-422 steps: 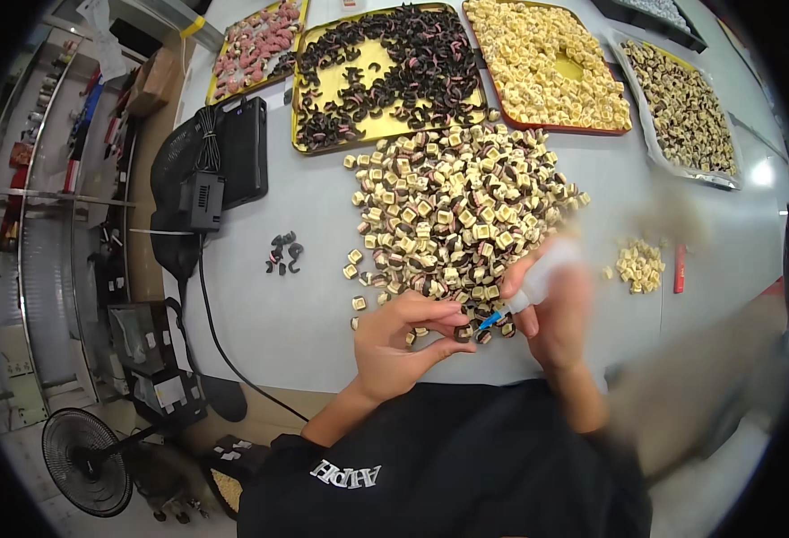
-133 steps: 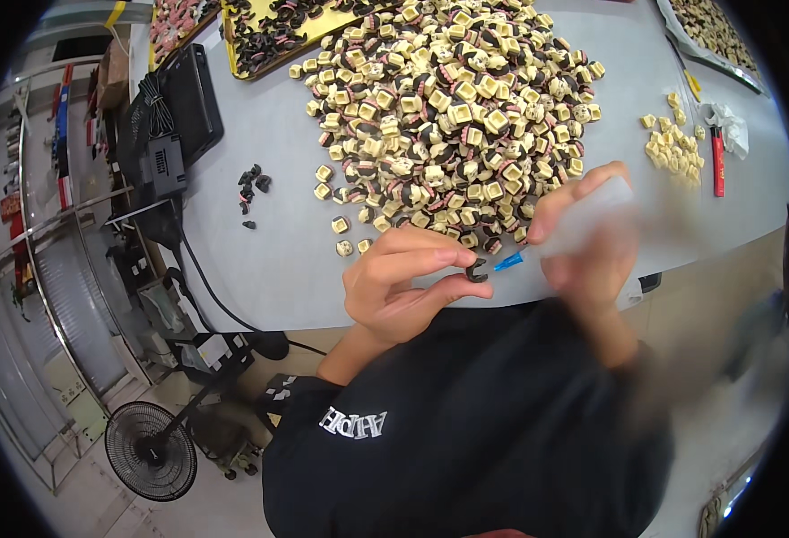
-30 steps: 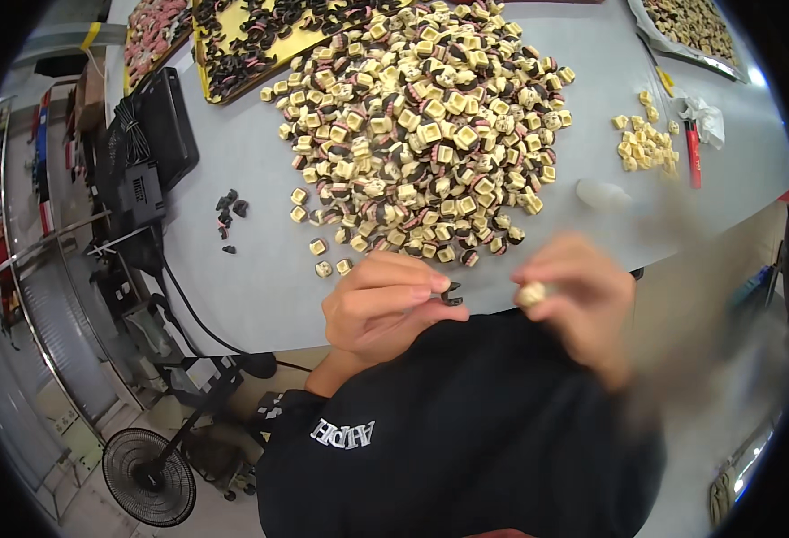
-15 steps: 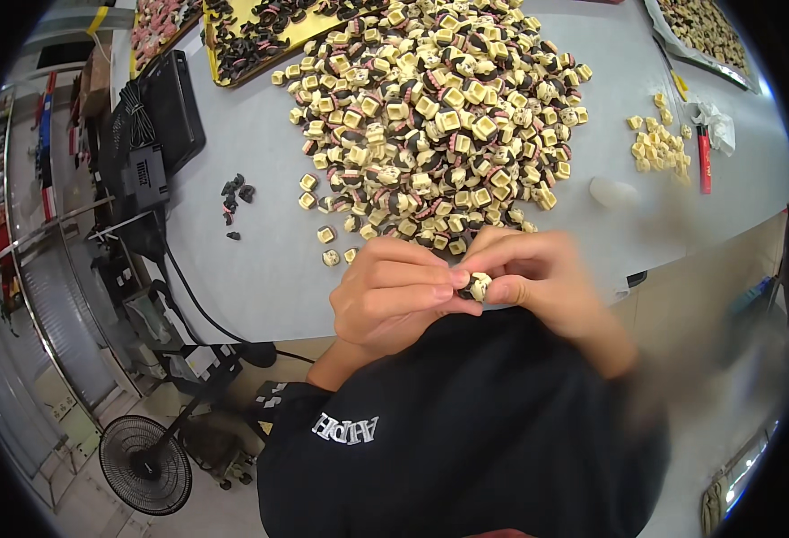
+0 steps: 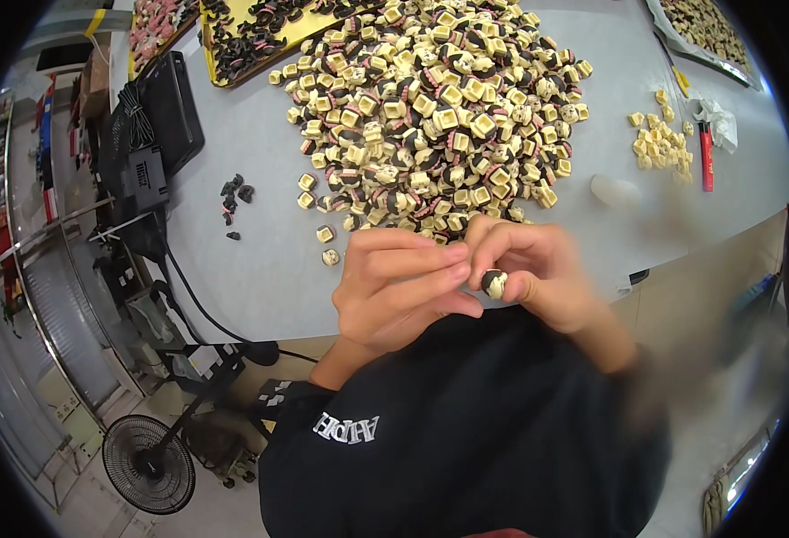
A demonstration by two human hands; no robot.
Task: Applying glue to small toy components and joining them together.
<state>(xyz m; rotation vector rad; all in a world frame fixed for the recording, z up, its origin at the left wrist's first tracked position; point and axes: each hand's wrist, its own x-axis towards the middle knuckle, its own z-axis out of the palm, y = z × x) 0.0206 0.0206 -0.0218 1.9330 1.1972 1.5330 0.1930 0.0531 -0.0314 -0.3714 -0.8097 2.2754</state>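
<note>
Near the table's front edge, my right hand [image 5: 547, 273] pinches a small black-and-cream figure piece [image 5: 495, 284] between thumb and fingers. Its cream side faces up beside the thumb. Close on its left is my left hand [image 5: 399, 285], fingers stretched out and thumb apart, with nothing visible in it; its fingertips are close to my right fingers. Just beyond both hands spreads a large heap of similar cream, black and pink pieces [image 5: 448, 117], many with a square hollow on one side. A few loose ones lie at the heap's left edge.
A yellow tray of black parts [image 5: 260, 40] stands at the far left, beside a black device with cables [image 5: 170, 112]. Several black bits [image 5: 238, 193] lie left. Cream parts [image 5: 659, 143], a red marker-like stick [image 5: 706, 157] and crumpled tissue [image 5: 722, 125] are right.
My left fingers have come off the piece and opened. The piece has shifted slightly right in my right hand and turned, showing more of its black part on top.
</note>
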